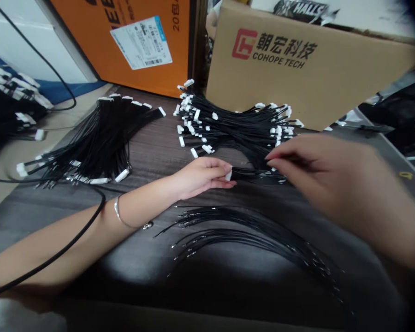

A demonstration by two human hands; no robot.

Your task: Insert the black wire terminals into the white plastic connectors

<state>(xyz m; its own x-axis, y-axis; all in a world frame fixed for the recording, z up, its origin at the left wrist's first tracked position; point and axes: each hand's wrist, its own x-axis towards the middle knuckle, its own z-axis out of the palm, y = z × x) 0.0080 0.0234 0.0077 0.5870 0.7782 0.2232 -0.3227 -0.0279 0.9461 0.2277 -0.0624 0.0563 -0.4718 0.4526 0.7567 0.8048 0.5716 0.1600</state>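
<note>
My left hand (202,177) pinches a white plastic connector (228,175) at the end of a small group of black wires (252,174). My right hand (304,170) is blurred and appears to pinch those wires between its fingertips, a little to the right. Just behind both hands lies a large bundle of black wires with white connectors (235,124). A similar bundle (97,143) lies further left. Thin loose black wires with bare metal ends (249,233) curve across the table in front of my hands.
The hands work on a dark wood-grain table (148,170). A COHOPE TECH cardboard box (297,60) and an orange box (152,41) stand behind it. More wired connectors (10,101) lie at far left. A black cable (58,244) crosses my left forearm.
</note>
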